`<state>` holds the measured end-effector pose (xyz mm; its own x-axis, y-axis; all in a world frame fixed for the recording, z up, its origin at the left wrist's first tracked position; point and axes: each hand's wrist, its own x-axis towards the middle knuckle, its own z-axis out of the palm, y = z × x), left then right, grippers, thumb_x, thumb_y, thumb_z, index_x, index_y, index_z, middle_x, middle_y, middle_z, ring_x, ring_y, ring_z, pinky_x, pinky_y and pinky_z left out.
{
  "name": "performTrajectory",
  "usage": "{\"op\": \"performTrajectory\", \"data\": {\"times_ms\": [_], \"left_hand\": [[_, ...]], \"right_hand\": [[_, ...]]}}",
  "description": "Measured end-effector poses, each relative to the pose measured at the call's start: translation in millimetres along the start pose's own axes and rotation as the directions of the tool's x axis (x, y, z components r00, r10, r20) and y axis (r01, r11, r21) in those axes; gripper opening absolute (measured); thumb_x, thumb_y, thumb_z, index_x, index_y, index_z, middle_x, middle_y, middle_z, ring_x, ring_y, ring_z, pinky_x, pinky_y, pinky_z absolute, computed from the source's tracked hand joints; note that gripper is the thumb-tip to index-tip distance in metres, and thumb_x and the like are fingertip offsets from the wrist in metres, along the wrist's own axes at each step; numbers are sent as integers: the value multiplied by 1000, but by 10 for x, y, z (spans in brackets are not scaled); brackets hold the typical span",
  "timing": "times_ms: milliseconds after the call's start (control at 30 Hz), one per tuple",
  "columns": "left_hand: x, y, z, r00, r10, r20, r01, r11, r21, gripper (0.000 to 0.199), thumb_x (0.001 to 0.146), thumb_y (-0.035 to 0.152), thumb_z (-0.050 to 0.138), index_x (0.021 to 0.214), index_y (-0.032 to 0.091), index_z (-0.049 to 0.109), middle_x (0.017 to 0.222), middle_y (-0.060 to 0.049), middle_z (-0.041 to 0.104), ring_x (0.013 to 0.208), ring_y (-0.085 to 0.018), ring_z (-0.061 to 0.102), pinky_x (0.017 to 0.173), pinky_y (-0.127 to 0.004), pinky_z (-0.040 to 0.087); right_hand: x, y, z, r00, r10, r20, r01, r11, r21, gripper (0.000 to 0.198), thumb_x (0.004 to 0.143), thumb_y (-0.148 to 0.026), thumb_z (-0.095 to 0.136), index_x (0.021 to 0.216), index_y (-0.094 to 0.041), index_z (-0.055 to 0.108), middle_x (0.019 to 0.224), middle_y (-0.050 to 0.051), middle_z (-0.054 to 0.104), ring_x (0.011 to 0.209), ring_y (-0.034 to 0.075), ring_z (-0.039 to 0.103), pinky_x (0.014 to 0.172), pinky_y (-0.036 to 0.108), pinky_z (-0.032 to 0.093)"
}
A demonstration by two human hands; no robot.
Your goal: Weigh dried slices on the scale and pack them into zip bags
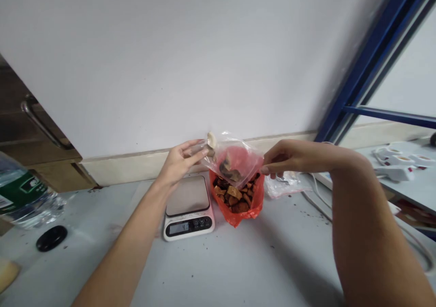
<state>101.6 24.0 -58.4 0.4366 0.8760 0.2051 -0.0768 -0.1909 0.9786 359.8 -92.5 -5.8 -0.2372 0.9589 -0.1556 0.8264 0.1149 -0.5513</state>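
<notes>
Between my hands a clear plastic bag (pixel 243 155) is stretched above a red plastic bag (pixel 235 220). Dark and pale pieces (pixel 230 168) lie inside the clear one. My left hand (pixel 182 159) pinches its left end, close to a pale curved piece (pixel 211 140); whether that piece is inside the plastic I cannot tell. At the opposite end, my right hand (pixel 286 156) is closed on the bag's edge. Brown dried chunks (pixel 235 198) fill the open red bag. Just left of it stands a white digital scale (pixel 189 227), its bare plate below my left hand and its display lit.
A large water bottle (pixel 25 191) and a black oval object (pixel 52 238) are at the left. Another clear bag (pixel 286 185) lies right of the red one. Power strips (pixel 397 161) and cables are at the right, by a blue frame (pixel 344 93). A wall rises behind.
</notes>
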Motion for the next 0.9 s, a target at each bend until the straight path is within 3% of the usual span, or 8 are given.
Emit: {"op": "performTrajectory", "data": {"times_ms": [67, 167, 267, 400, 500, 600, 733, 900], "left_hand": [[10, -25, 73, 1000, 31, 0, -31, 999, 18, 59, 56, 47, 93, 105, 17, 76, 103, -11, 79, 103, -29, 72, 82, -35, 56], [11, -26, 159, 992, 123, -14, -122, 991, 50, 45, 61, 48, 90, 93, 18, 80, 100, -10, 80, 104, -29, 72, 89, -36, 56], [-16, -4, 238, 977, 212, -22, -209, 975, 79, 39, 66, 48, 88, 91, 18, 81, 95, -10, 80, 100, -28, 74, 94, -38, 56], [-75, 32, 336, 953, 302, -21, -299, 949, 96, 33, 74, 45, 83, 93, 17, 81, 94, -9, 80, 96, -26, 75, 94, -37, 57], [-98, 59, 344, 935, 354, -29, -351, 934, 73, 29, 76, 42, 82, 90, 17, 80, 92, -8, 80, 92, -25, 75, 91, -36, 58], [-97, 89, 275, 929, 366, -52, -364, 930, 52, 27, 74, 40, 83, 87, 17, 77, 89, -7, 79, 89, -23, 74, 87, -35, 59], [-102, 140, 154, 943, 333, -8, -328, 931, 158, 38, 70, 41, 86, 98, 18, 76, 85, -5, 76, 85, -22, 72, 83, -33, 58], [-118, 207, 67, 912, 396, -107, -368, 905, 215, 35, 68, 48, 86, 78, 16, 78, 83, -7, 78, 80, -23, 73, 80, -34, 60]], "right_hand": [[-11, 19, -2, 990, 116, -75, -121, 990, -70, 38, 75, -54, 69, 59, -21, 62, 61, 2, 67, 60, 18, 61, 53, 30, 42], [25, 8, 33, 963, 191, -188, -212, 972, -99, 30, 68, -49, 76, 71, -22, 63, 66, 2, 69, 59, 19, 62, 51, 30, 42], [113, -45, 88, 964, 117, -238, -145, 984, -105, 38, 64, -46, 78, 93, -24, 69, 77, 3, 73, 65, 20, 65, 55, 31, 46], [262, -89, 147, 975, 6, -221, -53, 977, -205, 11, 72, -33, 70, 73, -22, 70, 68, 1, 69, 62, 16, 59, 54, 29, 41], [321, -68, 153, 964, -6, -265, -55, 974, -221, 11, 74, -26, 64, 67, -21, 70, 63, 0, 66, 60, 15, 55, 55, 29, 39], [310, -48, 141, 938, -35, -345, -21, 987, -157, 12, 77, -29, 62, 72, -22, 70, 72, 1, 70, 66, 16, 59, 63, 30, 44], [277, -79, 166, 890, -153, -430, 152, 988, -36, 21, 81, -41, 59, 73, -22, 64, 83, 4, 72, 78, 19, 64, 78, 34, 50], [347, -151, 258, 872, -212, -441, 252, 967, 33, 28, 78, -47, 68, 83, -21, 60, 84, 6, 73, 80, 21, 67, 74, 34, 51]]}}
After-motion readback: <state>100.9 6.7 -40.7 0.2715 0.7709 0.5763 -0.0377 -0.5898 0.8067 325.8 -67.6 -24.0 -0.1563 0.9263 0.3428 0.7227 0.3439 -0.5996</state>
